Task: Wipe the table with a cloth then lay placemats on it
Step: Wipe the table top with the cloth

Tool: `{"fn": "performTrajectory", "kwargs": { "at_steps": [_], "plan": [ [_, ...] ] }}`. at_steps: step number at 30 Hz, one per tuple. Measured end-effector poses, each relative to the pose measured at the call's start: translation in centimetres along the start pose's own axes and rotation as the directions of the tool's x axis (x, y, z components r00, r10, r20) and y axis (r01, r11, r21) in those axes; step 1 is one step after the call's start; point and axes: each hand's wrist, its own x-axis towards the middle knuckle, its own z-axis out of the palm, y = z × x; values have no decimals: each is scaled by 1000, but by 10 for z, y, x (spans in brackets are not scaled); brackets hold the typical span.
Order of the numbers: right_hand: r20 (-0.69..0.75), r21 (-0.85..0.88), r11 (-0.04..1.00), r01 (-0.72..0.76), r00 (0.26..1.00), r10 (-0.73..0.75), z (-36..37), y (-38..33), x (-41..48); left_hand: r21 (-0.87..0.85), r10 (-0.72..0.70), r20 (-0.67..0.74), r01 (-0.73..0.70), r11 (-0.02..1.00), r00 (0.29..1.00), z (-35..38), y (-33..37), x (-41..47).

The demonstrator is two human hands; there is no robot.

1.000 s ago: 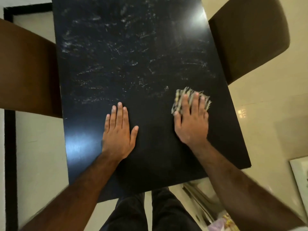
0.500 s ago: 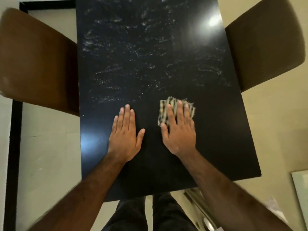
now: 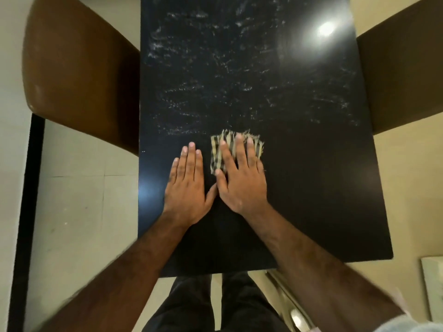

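We had both hands down on the black table (image 3: 311,188), which filled the middle of the frame from the top edge to just above our dark trousers (image 3: 191,305) at the bottom. Our right hand (image 3: 242,178) lay flat at the centre, fingers straight and slightly spread, pressing on the cloth (image 3: 217,152) without gripping it. The cloth was striped and frayed. It sat on the tabletop under those fingers, its upper edge and left side showing past them. Our left hand (image 3: 185,188) rested just to the left, palm down, fingers straight and together, holding nothing. Its thumb reached toward the right hand's thumb, and we could not tell whether they touched. Whitish streaks (image 3: 227,68) covered the upper half of the table, ending just above the cloth, while the lower half looked plain dark. A bright light reflection (image 3: 325,29) shone at upper right. One brown chair (image 3: 79,75) stood against the table's left edge and another chair (image 3: 402,80) against its right edge, both over pale floor tiles (image 3: 79,200).
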Motion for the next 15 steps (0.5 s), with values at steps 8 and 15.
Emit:
{"fn": "performTrajectory", "kwargs": {
  "at_steps": [8,15],
  "plan": [
    [-36,-35,962,-269,963,268,-5,5,15,6,-68,-65,68,998,996,10,-34,-12],
    [39,36,998,-52,998,51,0,-71,45,-56,-48,-51,46,997,998,4,-36,-16]
  ]
}}
